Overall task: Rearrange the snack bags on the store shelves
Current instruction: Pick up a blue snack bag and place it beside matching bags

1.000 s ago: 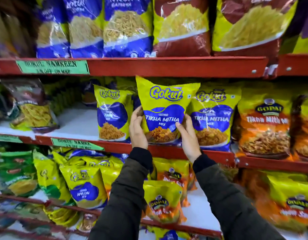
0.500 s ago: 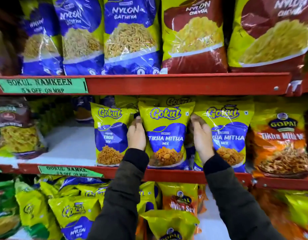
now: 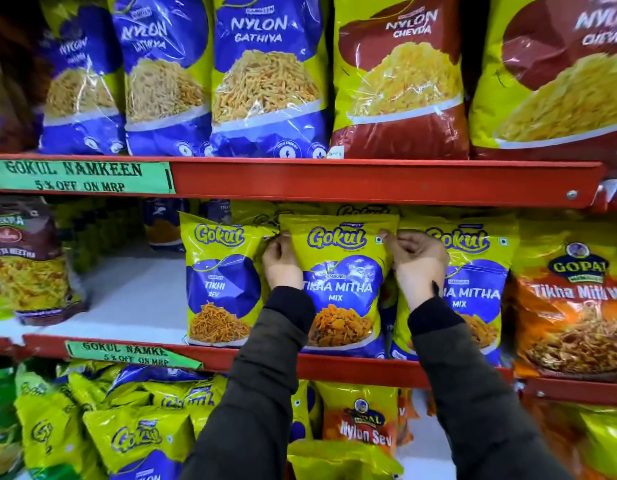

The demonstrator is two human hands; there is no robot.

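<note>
Dark-sleeved, left hand point(image 3: 282, 260) and right hand point(image 3: 416, 263) pinching the upper corners of the Tikha Mitha Mix bag point(image 3: 338, 285), standing it upright on the middle shelf point(image 3: 404, 368) between the Tikhi Sev bag point(image 3: 222, 282) at nine o'clock and a second Mix bag point(image 3: 473, 292) at three. Seeming nearly placed; leaving toppled Gokul bags point(image 3: 134, 434) at seven o'clock. Hiding fingertips behind packaging; blurring far labels.

The red metal middle shelf point(image 3: 335, 363) with its white deck is carrying upright yellow-and-blue Gokul bags point(image 3: 220, 282), an orange Gopal bag point(image 3: 574, 306) and a brown bag point(image 3: 30, 265).
</note>
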